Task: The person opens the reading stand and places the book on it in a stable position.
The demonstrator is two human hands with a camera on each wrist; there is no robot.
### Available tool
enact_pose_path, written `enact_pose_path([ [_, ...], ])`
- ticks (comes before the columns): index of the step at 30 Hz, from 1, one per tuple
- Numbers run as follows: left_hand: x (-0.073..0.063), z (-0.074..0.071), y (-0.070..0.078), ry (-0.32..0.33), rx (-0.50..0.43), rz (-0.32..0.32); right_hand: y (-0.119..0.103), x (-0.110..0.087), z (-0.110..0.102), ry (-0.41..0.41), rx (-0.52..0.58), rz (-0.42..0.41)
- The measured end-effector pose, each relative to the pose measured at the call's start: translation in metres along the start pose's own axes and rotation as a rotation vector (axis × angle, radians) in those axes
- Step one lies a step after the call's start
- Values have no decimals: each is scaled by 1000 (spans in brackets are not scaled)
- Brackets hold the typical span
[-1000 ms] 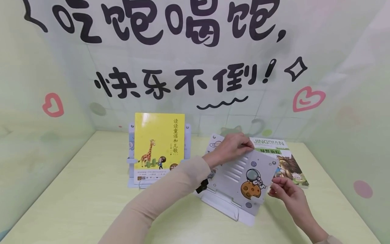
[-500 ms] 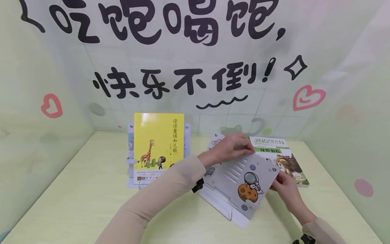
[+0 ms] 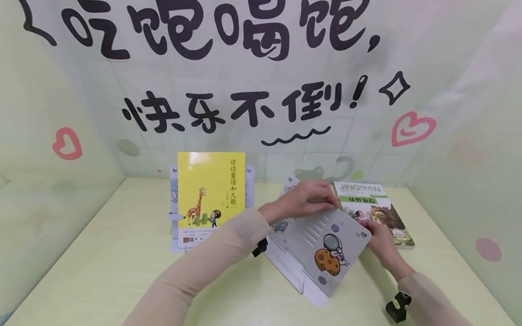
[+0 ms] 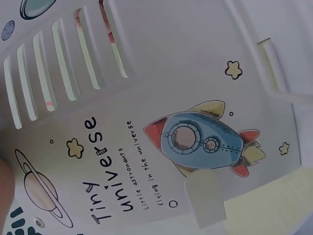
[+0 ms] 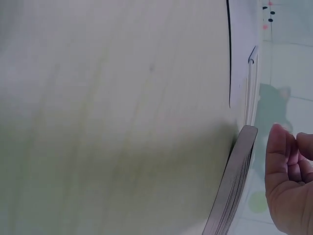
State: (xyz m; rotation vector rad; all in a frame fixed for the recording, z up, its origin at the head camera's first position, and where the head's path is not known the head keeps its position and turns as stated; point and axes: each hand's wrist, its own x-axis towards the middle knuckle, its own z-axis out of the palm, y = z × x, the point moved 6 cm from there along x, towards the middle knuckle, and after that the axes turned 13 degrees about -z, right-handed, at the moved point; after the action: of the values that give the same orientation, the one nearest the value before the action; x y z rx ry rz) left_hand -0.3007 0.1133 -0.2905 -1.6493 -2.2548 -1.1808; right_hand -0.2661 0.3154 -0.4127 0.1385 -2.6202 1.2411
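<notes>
Gripping top edge of grey book stand (image 3: 322,246), left hand (image 3: 308,198) sat centre frame, fingers curled over panel. Right hand (image 3: 377,237) held stand's right edge, fingers tucked behind it. Stand stood tilted on bench (image 3: 102,271), lower centre-right, astronaut print facing camera. Lion book (image 3: 377,210) lay flat just behind it. Yellow giraffe book (image 3: 210,194) stood upright on second stand (image 3: 175,217), centre-left.

Left grip (image 3: 307,198) reached forward, fingers curled, right grip (image 3: 377,237) lower, fingers bent
</notes>
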Motion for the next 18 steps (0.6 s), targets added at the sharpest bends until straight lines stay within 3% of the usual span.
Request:
enact_pose_path([
  [8, -11, -10, 4, -33, -1, 16, 4, 13, 6, -50, 3, 16],
  [13, -21, -17, 7, -48, -17, 26, 5, 20, 15, -101, 71, 40],
  [18, -25, -21, 9, -71, -41, 33, 4, 26, 16, -151, 14, 32],
])
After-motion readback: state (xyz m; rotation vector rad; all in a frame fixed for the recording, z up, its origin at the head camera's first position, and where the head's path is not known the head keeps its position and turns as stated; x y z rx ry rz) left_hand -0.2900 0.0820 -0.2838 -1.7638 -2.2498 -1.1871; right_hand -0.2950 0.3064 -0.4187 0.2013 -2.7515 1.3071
